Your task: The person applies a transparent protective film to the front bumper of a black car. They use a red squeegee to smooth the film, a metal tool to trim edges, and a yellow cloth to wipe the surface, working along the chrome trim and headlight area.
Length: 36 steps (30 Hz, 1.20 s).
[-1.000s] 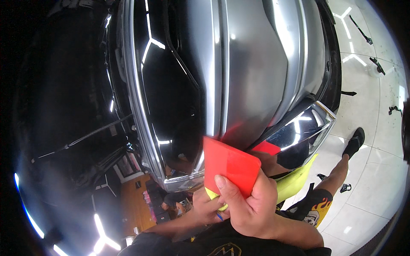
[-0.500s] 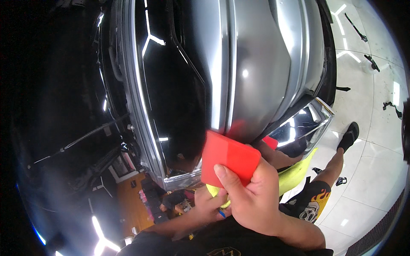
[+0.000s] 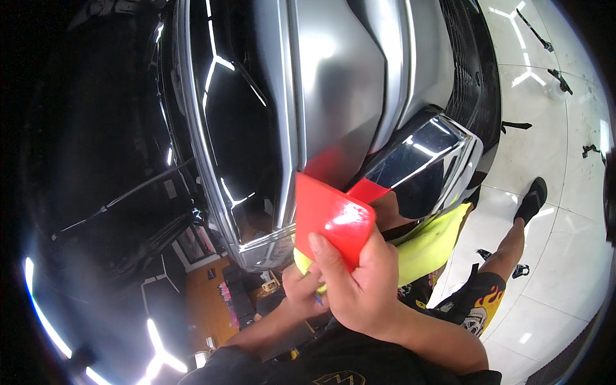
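My right hand (image 3: pixel 362 282) pinches a flat red squeegee (image 3: pixel 333 215), thumb on top, its far end toward the silver car panel (image 3: pixel 333 83). Whether the squeegee touches the car, I cannot tell. Just left of and below it, my left hand (image 3: pixel 303 289) is closed on a yellow-green cloth (image 3: pixel 433 247), which passes behind my right hand and hangs out to the right. A small blue thing shows by the left fingers, too little to name. Beyond the right hand, the car's glossy side mirror (image 3: pixel 414 167) reflects the red squeegee and a hand.
A dark glossy window (image 3: pixel 237 128) with bright trim lies left of the silver panel. White floor tiles (image 3: pixel 532 147) stretch along the right, with several black pieces on them, among them a black strip (image 3: pixel 516 126). My leg and dark shoe (image 3: pixel 531 200) stand there.
Both hands, with the squeegee and cloth, have shifted slightly left and up in view. The car's panel and mirror also appear farther left. The grip on the squeegee looks the same.
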Available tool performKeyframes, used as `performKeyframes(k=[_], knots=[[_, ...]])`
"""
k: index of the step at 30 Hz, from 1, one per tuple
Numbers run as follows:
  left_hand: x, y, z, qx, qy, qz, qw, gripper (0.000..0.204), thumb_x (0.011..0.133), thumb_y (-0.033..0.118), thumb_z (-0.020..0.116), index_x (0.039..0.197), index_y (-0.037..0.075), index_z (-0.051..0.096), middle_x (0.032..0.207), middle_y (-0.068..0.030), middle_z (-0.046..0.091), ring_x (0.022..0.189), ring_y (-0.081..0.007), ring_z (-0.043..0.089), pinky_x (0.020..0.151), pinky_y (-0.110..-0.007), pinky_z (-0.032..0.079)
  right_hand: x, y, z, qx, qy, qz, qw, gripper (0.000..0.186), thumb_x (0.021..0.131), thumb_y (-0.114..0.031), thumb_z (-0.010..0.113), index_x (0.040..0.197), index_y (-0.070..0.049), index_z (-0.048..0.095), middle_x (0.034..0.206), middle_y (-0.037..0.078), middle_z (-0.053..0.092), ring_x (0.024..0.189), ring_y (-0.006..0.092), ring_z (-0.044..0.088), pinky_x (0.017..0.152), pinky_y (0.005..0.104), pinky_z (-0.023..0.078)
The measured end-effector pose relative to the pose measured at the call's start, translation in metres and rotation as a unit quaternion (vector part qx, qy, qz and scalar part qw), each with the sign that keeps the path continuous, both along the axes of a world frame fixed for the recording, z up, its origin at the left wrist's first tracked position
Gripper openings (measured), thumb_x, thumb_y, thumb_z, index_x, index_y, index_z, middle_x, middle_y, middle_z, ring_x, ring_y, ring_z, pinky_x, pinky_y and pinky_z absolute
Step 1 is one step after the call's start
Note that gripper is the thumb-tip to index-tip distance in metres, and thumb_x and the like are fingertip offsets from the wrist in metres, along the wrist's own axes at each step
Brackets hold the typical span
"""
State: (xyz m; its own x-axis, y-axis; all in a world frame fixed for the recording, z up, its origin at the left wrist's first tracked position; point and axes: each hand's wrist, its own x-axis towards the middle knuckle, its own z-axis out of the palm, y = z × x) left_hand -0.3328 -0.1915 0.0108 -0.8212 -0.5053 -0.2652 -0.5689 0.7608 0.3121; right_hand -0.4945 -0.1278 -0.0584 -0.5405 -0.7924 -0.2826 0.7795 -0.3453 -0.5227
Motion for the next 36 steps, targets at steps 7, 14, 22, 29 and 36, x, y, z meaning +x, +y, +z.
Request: performKeyframes(k=[7, 14, 22, 29, 36], knots=[[0.001, 0.002, 0.0, -0.001, 0.015, -0.021, 1.0, 0.029, 0.076, 0.009, 0.078, 0.104, 0.0, 0.074, 0.11, -0.0155, 0.071, 0.093, -0.0342, 0.074, 0.081, -0.039, 0.057, -0.008, -0.007, -0.006, -0.016, 0.019, 0.026, 0.999, 0.021, 0.103, -0.015, 0.064, 0.116, 0.001, 0.059, 0.082, 0.016, 0.071, 0.071, 0.0304, 0.073, 0.061, 0.0366, 0.055], [0.0, 0.0, 0.0, -0.015, 0.009, -0.034, 0.999, 0.03, 0.075, 0.012, 0.079, 0.103, 0.0, 0.074, 0.112, -0.0181, 0.07, 0.094, -0.036, 0.074, 0.081, -0.039, 0.057, -0.014, -0.011, -0.003, -0.004, 0.0, 0.072, 0.997, 0.025, 0.1, -0.014, 0.07, 0.116, 0.003, 0.063, 0.093, 0.011, 0.075, 0.072, 0.0129, 0.072, 0.066, 0.026, 0.054], [0.005, 0.001, 0.004, -0.029, -0.026, -0.023, 0.999, 0.033, 0.073, 0.012, 0.08, 0.104, 0.002, 0.074, 0.104, -0.0161, 0.071, 0.086, -0.0337, 0.074, 0.075, -0.038, 0.056, -0.017, -0.01, 0.0, 0.046, 0.051, 0.083, 0.994, 0.026, 0.101, -0.015, 0.067, 0.119, 0.004, 0.061, 0.094, 0.016, 0.075, 0.076, 0.0259, 0.075, 0.07, 0.0334, 0.057], [0.002, 0.003, 0.003, -0.031, -0.03, -0.022, 0.999, 0.035, 0.072, 0.013, 0.081, 0.105, 0.002, 0.074, 0.1, -0.0148, 0.072, 0.084, -0.033, 0.073, 0.075, -0.038, 0.056, -0.012, 0.005, -0.007, 0.02, 0.03, 0.073, 0.997, 0.031, 0.101, -0.019, 0.067, 0.121, 0.004, 0.059, 0.095, 0.018, 0.074, 0.082, 0.0303, 0.077, 0.071, 0.0349, 0.059], [-0.002, 0.008, 0.0, -0.041, -0.02, 0.02, 0.999, 0.035, 0.072, 0.014, 0.082, 0.105, 0.003, 0.074, 0.096, -0.0139, 0.072, 0.081, -0.0329, 0.073, 0.074, -0.038, 0.056, -0.032, -0.008, -0.009, 0.022, 0.029, 0.088, 0.995, 0.028, 0.1, -0.017, 0.069, 0.118, 0.003, 0.062, 0.099, 0.013, 0.075, 0.082, 0.019, 0.075, 0.072, 0.0315, 0.058]])
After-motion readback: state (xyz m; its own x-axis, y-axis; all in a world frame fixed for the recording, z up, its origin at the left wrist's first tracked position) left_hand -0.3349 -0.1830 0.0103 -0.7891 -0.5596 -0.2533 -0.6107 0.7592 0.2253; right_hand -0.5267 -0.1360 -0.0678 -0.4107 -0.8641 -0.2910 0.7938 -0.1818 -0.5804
